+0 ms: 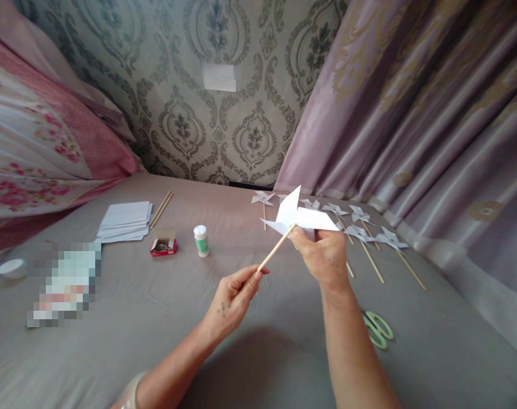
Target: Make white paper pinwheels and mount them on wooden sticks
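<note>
A white paper pinwheel (315, 218) is held up in front of me, its blades spread at the upper end of a thin wooden stick (277, 247). The lower part of that stick is pinched in my left hand (234, 298). At the pinwheel's centre, where the stick meets the paper, my right hand (326, 255) is closed on the pinwheel. Its thumb lies near the joint, and the other fingers are mostly hidden behind the hand and paper.
Several finished pinwheels (360, 233) lie at the right back. Green-handled scissors (378, 329) lie beside my right forearm. To the left are a glue stick (201, 241), a red box of small metal pieces (163, 246), a paper stack (125, 221), loose sticks (161, 209) and a tape roll (11, 268).
</note>
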Demonstrator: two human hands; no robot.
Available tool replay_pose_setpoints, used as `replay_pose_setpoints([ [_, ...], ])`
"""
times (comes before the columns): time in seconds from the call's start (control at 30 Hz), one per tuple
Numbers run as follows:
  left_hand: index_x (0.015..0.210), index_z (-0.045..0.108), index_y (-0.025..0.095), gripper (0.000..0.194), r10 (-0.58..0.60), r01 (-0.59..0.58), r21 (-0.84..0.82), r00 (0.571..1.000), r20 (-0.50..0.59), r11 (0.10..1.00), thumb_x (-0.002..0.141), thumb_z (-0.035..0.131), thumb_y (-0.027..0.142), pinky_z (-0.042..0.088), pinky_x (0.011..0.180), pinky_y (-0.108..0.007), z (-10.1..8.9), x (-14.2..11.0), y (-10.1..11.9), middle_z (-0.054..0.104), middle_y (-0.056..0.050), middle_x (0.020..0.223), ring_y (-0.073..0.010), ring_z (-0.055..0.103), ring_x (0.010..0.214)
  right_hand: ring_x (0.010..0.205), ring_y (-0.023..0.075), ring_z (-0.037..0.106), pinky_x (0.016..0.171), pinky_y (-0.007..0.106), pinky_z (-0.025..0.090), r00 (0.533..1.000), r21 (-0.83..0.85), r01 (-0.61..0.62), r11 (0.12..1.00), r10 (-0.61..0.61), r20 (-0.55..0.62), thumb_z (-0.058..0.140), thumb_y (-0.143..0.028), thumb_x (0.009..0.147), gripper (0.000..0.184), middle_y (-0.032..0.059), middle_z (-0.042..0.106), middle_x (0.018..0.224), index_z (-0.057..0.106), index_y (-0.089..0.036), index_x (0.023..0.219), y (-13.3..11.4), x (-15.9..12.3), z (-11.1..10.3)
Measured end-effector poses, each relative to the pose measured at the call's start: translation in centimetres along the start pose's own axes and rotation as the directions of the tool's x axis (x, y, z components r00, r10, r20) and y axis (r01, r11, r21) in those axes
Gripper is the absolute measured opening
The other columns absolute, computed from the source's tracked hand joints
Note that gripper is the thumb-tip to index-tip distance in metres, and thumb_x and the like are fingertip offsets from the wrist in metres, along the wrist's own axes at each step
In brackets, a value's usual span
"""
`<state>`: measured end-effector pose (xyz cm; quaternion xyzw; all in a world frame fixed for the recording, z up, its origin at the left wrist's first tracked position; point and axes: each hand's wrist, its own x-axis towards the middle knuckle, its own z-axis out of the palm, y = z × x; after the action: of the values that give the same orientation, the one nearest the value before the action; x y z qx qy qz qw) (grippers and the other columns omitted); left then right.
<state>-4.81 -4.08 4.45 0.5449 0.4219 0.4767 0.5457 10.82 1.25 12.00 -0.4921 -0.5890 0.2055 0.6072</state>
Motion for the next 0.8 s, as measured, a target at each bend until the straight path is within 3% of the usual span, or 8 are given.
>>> replay_pose_setpoints([
  [0.1, 0.096, 0.066, 0.011, 0.049, 0.008, -0.009, 0.017, 1.000, 0.001, 1.000, 0.082, 0.053, 0.056, 0.018, 0.047, -0.023, -0.3, 0.0, 0.3, 0.027, 0.006, 0.055, -0.0080, 0.024, 0.052, 0.068, 0.0177, 0.064, 0.063, 0.029, 0.051, 1.000, 0.044, -0.008, 0.999, 0.008, 0.002, 0.065, -0.024, 0.067, 0.014, 0.0021, 0.070, 0.073, 0.070, -0.017, 0.079, 0.3, 0.1, 0.1],
  [0.27, 0.096, 0.065, 0.013, 0.045, 0.018, -0.022, -0.061, 0.998, -0.065, 0.998, 0.083, 0.054, 0.055, 0.024, 0.050, -0.023, 0.9, -0.3, -0.2, 0.034, 0.004, 0.057, -0.0090, 0.031, 0.054, 0.070, 0.0163, 0.063, 0.067, 0.028, 0.052, 0.992, 0.288, -0.012, 0.958, 0.048, -0.118, 0.062, -0.023, 0.068, 0.011, 0.0015, 0.069, 0.073, 0.068, -0.017, 0.075, 0.9, -0.8, 3.0],
  [0.37, 0.099, 0.065, 0.013, 0.046, 0.002, -0.009, -0.098, 0.997, -0.073, 0.995, 0.083, 0.053, 0.055, 0.026, 0.051, -0.023, 1.7, -0.5, -0.4, 0.036, 0.004, 0.057, -0.0095, 0.033, 0.055, 0.071, 0.0161, 0.063, 0.066, 0.028, 0.052, 0.982, 0.340, -0.044, 0.939, 0.104, -0.160, 0.059, -0.025, 0.070, 0.014, 0.0024, 0.070, 0.075, 0.067, -0.016, 0.077, 0.9, -1.4, 4.1],
  [0.47, 0.099, 0.065, 0.013, 0.047, -0.016, 0.011, -0.094, 0.998, -0.059, 0.996, 0.083, 0.052, 0.055, 0.024, 0.050, -0.023, 1.5, -0.5, -0.1, 0.035, 0.005, 0.055, -0.0091, 0.031, 0.053, 0.072, 0.0171, 0.064, 0.066, 0.028, 0.052, 0.987, 0.284, -0.044, 0.958, 0.086, -0.136, 0.060, -0.026, 0.070, 0.016, 0.0029, 0.071, 0.077, 0.067, -0.016, 0.079, 0.6, -1.2, 3.5],
  [0.63, 0.094, 0.066, 0.013, 0.047, -0.027, 0.027, -0.006, 0.999, 0.023, 1.000, 0.082, 0.054, 0.056, 0.018, 0.047, -0.023, -0.2, -0.1, 1.0, 0.029, 0.006, 0.054, -0.0082, 0.026, 0.051, 0.067, 0.0167, 0.064, 0.063, 0.028, 0.051, 0.998, 0.051, 0.007, 0.999, -0.004, -0.056, 0.065, -0.022, 0.066, 0.017, 0.0016, 0.070, 0.073, 0.069, -0.016, 0.082, -0.1, -0.2, 0.6],
  [0.8, 0.093, 0.066, 0.014, 0.045, 0.008, -0.008, 0.000, 1.000, -0.023, 1.000, 0.082, 0.053, 0.056, 0.022, 0.048, -0.022, -0.1, -0.2, 0.9, 0.032, 0.004, 0.056, -0.0088, 0.029, 0.053, 0.070, 0.0172, 0.064, 0.067, 0.030, 0.052, 0.993, 0.145, 0.026, 0.989, -0.009, -0.114, 0.062, -0.023, 0.067, 0.014, 0.0021, 0.070, 0.074, 0.068, -0.017, 0.078, -0.1, -0.5, 1.6],
])
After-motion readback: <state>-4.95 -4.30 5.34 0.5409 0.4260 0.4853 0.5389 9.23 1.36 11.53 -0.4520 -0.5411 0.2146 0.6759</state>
